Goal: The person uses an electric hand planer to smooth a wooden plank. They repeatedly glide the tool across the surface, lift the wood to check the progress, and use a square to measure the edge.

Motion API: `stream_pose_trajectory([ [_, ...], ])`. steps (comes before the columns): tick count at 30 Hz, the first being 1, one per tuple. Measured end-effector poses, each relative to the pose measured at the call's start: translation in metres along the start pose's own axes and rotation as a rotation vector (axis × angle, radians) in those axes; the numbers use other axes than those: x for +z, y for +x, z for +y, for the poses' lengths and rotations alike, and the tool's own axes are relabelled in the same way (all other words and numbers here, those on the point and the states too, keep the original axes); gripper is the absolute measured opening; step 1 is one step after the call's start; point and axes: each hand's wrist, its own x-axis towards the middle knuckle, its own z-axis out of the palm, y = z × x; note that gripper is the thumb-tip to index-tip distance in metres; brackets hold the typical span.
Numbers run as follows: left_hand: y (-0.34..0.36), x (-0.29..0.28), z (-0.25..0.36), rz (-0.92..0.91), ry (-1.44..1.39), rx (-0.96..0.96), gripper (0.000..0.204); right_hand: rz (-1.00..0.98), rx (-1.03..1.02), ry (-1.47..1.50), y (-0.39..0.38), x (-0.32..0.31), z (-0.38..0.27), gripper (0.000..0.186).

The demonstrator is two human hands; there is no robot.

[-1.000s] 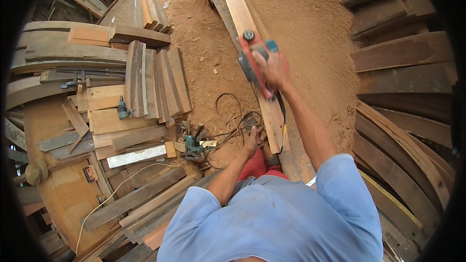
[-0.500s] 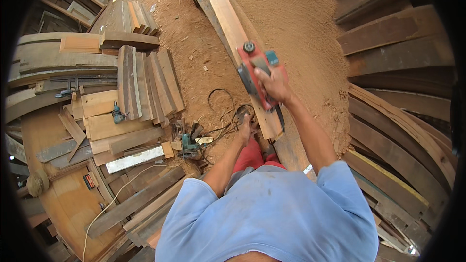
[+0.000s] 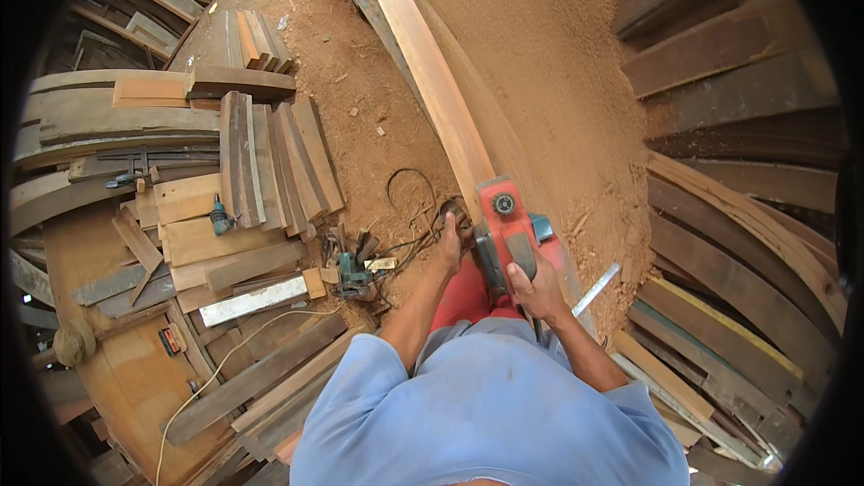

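Note:
A long pale wooden plank (image 3: 423, 63) runs from the far end of the sawdust toward my body. A red electric planer (image 3: 495, 202) with a black knob sits on its near end. My right hand (image 3: 534, 286) is closed on the planer's grey handle. My left hand (image 3: 453, 238) is left of the planer, fingers curled at a dark shape near the plank's side; what they hold is too unclear to name. A straight silver strip (image 3: 597, 295) lies to the right of the planer.
Stacked offcuts (image 3: 252, 162) and boards fill the left, with a teal drill (image 3: 220, 216), a green power tool (image 3: 349, 274) and looped black cables (image 3: 405, 171). Long dark boards (image 3: 720, 63) line the right. Sawdust (image 3: 540, 63) covers the ground around the plank.
My right hand has drawn the planer down along the plank to its near end, close to my body. My left hand has moved slightly left and stays beside the plank.

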Motion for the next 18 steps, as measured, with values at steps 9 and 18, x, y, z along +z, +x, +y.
stream_pose_trajectory([
  [9,0.050,0.054,0.069,0.259,-0.321,0.464,0.083,0.058,-0.091,0.012,0.228,0.018,-0.088,0.056],
  [18,0.053,0.057,0.067,0.309,0.286,0.512,0.071,0.112,-0.154,-0.025,0.488,0.031,-0.196,0.054],
])
